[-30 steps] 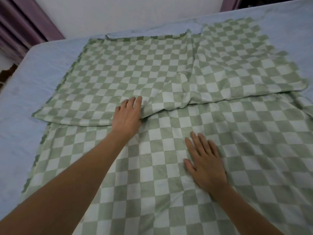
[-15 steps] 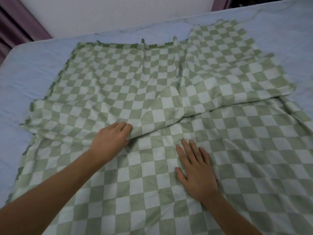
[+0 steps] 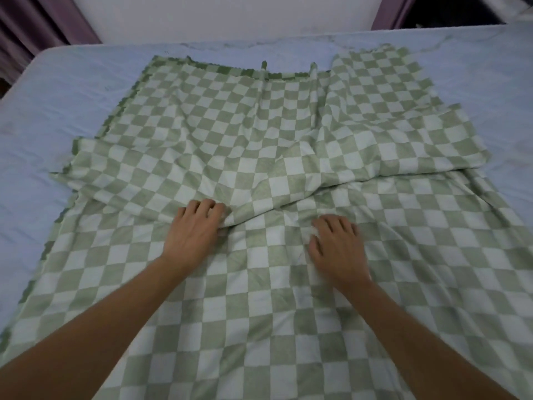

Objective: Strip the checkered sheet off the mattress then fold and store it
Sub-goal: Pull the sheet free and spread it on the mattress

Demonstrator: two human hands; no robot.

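At the fold edge mid-bed, my left grip [image 3: 196, 232] is clamped on the checkered sheet [image 3: 259, 298]. Right grip [image 3: 337, 246] sits bent-fingered on the lower layer just beside; can't tell if it pinches. Sheet lies folded over, rumpled, on the blue mattress [image 3: 72, 96].

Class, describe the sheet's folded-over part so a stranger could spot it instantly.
On the pale blue mattress lies a green-and-white checkered sheet. Its far half is a folded-over layer. Unlike the flatter near layer, it is rumpled, and the left hand grips its edge.
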